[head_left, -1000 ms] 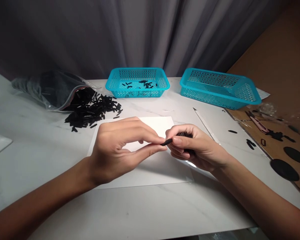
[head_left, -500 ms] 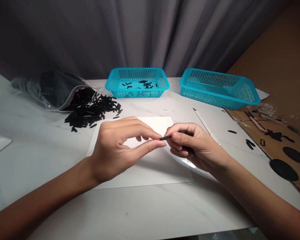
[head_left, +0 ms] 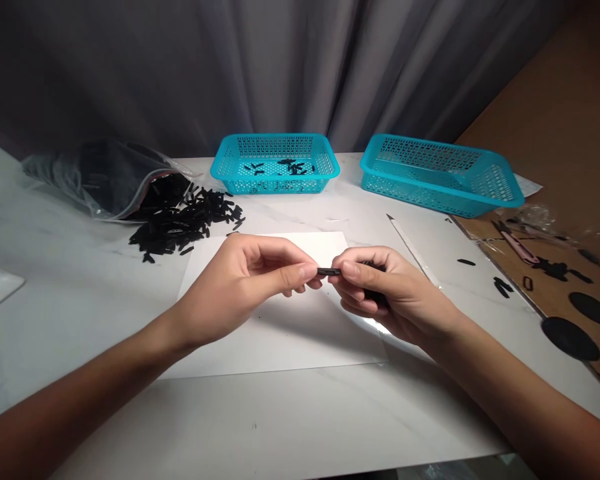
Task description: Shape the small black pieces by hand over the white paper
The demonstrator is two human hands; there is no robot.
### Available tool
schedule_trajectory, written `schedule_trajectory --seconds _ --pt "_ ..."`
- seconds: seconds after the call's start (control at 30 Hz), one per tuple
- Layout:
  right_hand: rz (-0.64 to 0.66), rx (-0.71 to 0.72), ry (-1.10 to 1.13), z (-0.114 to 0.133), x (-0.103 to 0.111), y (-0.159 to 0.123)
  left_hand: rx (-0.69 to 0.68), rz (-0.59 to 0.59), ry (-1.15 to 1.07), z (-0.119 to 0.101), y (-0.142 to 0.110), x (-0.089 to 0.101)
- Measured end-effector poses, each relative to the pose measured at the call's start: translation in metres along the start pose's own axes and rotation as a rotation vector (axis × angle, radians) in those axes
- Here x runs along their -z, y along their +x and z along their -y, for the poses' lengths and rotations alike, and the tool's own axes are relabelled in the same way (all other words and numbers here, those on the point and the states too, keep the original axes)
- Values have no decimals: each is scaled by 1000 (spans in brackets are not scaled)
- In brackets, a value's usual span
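Note:
A small flat black piece is held between my two hands over a white sheet of paper. My left hand pinches its left end with thumb and forefinger. My right hand pinches the right end, and more black pieces show inside its curled fingers. A heap of the same black pieces spills from a clear plastic bag at the back left.
Two turquoise baskets stand at the back: the middle basket holds several black pieces, the right basket looks bare inside. A brown board at the right carries black discs, scraps and a pink cutter. Grey curtain behind.
My left hand has turned palm-inward and drawn its fingers in, still pinching the black piece. The piece now lies level between both hands. The right hand has barely moved.

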State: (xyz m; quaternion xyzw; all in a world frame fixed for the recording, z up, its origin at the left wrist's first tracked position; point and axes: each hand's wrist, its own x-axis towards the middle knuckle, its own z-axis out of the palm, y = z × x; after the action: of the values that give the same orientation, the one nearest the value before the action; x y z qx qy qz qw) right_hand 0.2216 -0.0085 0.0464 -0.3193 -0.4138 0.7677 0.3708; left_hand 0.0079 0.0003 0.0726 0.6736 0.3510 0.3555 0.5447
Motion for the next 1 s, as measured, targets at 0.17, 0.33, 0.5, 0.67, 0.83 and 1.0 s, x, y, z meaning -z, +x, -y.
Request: schedule_trajectory --seconds 0.17,0.33,0.5,0.67,0.83,1.0 --pt "23 -14 26 -1 -1 0 36 47 -106 0 0 0" --pt "69 -9 76 -2 0 -1 105 85 -229 2 0 -1" --pt "66 25 50 -2 -1 -2 207 141 -367 3 -1 -2" --pt "64 58 27 -1 -2 -2 244 167 -412 3 0 -2" --pt "44 50 12 -1 -2 -2 186 167 -349 4 1 -1" --pt "-14 81 -55 1 -1 -1 105 145 -219 2 1 2"
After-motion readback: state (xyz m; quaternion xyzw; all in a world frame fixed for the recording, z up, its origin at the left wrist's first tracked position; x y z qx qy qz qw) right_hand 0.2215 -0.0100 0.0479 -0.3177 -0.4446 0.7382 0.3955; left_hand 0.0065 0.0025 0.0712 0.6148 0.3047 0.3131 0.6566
